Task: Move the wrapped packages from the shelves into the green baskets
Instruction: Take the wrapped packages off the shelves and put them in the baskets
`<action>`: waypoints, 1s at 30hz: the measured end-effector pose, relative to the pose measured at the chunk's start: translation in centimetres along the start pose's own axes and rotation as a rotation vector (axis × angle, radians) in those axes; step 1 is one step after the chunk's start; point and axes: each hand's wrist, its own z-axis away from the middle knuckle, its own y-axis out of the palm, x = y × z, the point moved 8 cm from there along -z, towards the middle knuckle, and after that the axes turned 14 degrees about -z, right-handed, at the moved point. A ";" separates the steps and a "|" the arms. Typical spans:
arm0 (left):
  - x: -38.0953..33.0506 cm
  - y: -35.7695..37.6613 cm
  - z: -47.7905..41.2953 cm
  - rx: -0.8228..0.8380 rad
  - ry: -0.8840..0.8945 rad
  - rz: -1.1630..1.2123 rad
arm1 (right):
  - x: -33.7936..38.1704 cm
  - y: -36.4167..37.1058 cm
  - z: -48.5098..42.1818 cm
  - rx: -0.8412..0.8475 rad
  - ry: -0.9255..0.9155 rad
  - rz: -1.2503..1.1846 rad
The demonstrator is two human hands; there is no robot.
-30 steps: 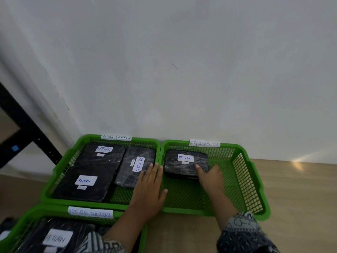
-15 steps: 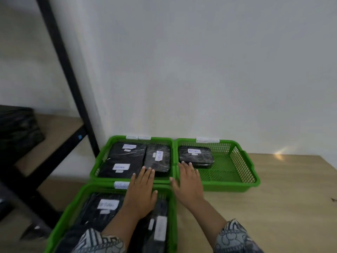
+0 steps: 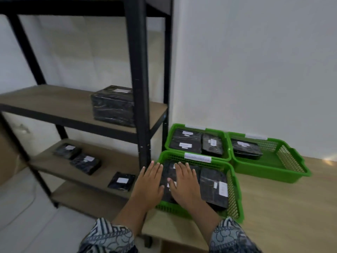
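Head view: labels on the wrapped packages blur past reading. Left hand (image 3: 148, 185) hangs flat over the near green basket (image 3: 235, 194) rim, grip spread, empty. Right hand (image 3: 184, 183) hovers over its package (image 3: 213, 187), fingers apart. Big package (image 3: 113, 105) waits on the shelf (image 3: 54, 105), left.

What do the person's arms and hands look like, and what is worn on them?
Both hands are bare: the left hand and the right hand show no gloves, rings or watch. The forearms are bare up to the patterned fabric sleeves, the left sleeve and the right sleeve, which end below the elbows. The fabric carries a dark blue and pale grey print of curling and striped motifs.
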 end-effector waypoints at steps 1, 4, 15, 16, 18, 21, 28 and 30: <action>1.3 0.1 1.0 0.010 -0.021 -0.002 | 1.5 0.9 0.1 0.005 -0.022 -0.003; 5.3 1.1 3.5 0.041 -0.084 -0.008 | 5.7 3.9 -0.3 0.038 -0.071 -0.020; 20.5 6.8 7.1 0.152 -0.250 -0.070 | 17.7 15.4 -6.2 0.197 -0.209 -0.085; 22.1 7.3 7.0 0.152 -0.257 -0.079 | 18.6 16.4 -7.1 0.207 -0.210 -0.089; 25.3 8.3 6.6 0.201 -0.263 -0.111 | 20.2 18.4 -9.1 0.225 -0.213 -0.085; 30.2 9.6 6.0 0.242 -0.286 -0.077 | 22.6 21.3 -12.0 0.256 -0.222 -0.055; 39.3 13.6 5.2 0.304 -0.344 -0.015 | 26.9 27.8 -17.7 0.293 -0.170 -0.043; 41.4 15.2 4.9 0.304 -0.341 0.011 | 27.7 29.5 -19.1 0.291 -0.146 -0.045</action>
